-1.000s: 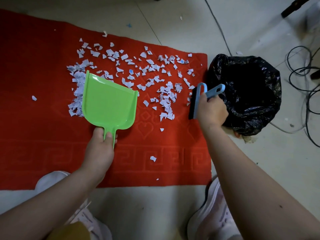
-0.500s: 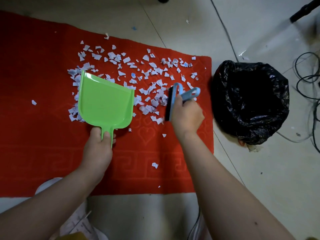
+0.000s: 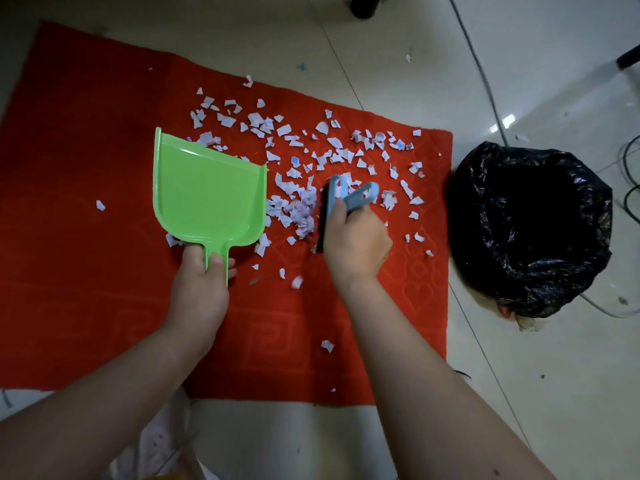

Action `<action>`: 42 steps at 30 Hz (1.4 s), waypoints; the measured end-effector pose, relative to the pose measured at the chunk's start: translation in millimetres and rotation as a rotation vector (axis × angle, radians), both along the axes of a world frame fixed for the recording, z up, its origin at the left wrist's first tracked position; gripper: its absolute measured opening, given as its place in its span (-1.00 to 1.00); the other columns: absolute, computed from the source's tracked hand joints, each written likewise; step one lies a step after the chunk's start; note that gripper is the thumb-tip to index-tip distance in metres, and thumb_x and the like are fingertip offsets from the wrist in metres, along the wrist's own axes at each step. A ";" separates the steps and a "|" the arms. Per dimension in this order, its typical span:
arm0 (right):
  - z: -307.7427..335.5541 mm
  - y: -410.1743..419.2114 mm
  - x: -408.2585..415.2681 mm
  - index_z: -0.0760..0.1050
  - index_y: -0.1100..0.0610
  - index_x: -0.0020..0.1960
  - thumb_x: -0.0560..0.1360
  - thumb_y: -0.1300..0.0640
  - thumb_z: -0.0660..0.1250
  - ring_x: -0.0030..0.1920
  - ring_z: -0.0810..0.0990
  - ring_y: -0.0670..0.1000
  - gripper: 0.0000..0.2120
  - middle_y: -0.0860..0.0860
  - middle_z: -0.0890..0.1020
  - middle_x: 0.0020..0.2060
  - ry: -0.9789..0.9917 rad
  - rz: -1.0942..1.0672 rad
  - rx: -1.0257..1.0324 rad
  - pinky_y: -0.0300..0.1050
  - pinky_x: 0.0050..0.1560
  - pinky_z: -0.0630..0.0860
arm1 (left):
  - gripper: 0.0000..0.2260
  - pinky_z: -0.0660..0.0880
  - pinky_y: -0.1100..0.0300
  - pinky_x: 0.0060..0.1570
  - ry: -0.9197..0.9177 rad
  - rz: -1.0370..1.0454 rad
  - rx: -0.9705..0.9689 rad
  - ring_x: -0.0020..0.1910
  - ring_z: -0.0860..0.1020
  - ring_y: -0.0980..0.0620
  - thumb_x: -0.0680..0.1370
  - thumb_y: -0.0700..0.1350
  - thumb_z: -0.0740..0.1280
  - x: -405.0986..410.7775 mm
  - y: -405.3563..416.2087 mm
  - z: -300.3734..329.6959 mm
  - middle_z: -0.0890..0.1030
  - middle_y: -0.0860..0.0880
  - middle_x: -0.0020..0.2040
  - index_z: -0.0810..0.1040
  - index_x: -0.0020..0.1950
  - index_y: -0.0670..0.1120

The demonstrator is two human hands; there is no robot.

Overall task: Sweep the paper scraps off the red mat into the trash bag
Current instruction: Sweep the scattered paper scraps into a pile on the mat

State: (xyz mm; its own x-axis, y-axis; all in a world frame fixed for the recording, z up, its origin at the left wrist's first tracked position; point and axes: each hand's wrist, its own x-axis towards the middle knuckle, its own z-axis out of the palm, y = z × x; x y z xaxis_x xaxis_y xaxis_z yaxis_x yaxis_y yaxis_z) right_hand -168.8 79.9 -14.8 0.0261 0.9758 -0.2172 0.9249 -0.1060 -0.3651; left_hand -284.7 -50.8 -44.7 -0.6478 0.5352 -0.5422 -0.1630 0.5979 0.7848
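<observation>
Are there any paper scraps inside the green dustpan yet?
No, the green dustpan shows a bare inner surface, while the paper scraps lie piled on the red mat beside its right edge.

Scraps between dustpan, brush

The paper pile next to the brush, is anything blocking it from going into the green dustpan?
Yes. The dustpan turns its raised side wall toward the paper pile; its open lip faces away, up the red mat. The brush pushes scraps against that wall.
</observation>
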 end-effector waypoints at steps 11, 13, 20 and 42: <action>-4.3 0.9 -16.5 0.53 0.12 0.06 0.62 -0.06 0.06 -0.21 0.56 0.09 -0.66 0.02 0.57 -0.24 -0.014 -0.060 -0.043 -0.16 -0.21 0.32 | -0.88 0.46 0.08 0.04 -0.006 0.026 -0.019 0.02 0.59 -0.09 0.65 -0.18 0.07 -8.8 1.4 4.9 0.58 -0.11 0.01 0.38 0.08 -0.06; -5.3 -5.0 -29.3 0.53 0.12 0.07 0.62 -0.04 0.07 -0.19 0.58 0.09 -0.66 0.02 0.60 -0.21 0.018 -0.029 -0.052 -0.15 -0.21 0.34 | -0.88 0.44 0.10 0.02 -0.009 0.034 -0.016 0.02 0.59 -0.09 0.65 -0.18 0.07 -10.1 1.1 5.0 0.58 -0.11 0.01 0.38 0.08 -0.07; 4.7 5.6 -21.3 0.52 0.16 -0.07 0.61 -0.04 0.06 -0.29 0.50 0.04 -0.64 -0.04 0.47 -0.36 0.065 -0.097 0.016 -0.15 -0.24 0.30 | -0.86 0.41 0.15 -0.03 -0.010 0.030 -0.018 0.03 0.59 -0.08 0.65 -0.17 0.07 -11.2 -1.7 6.0 0.59 -0.11 0.03 0.40 0.11 -0.09; 11.8 36.3 33.0 0.52 0.15 -0.20 0.57 -0.10 0.14 -0.30 0.51 0.02 -0.62 -0.01 0.53 -0.35 0.121 -0.175 0.079 -0.13 -0.28 0.36 | -0.86 0.47 0.08 0.04 -0.011 0.052 0.006 0.02 0.60 -0.09 0.65 -0.19 0.07 -13.1 8.6 8.0 0.58 -0.12 0.03 0.37 0.11 -0.03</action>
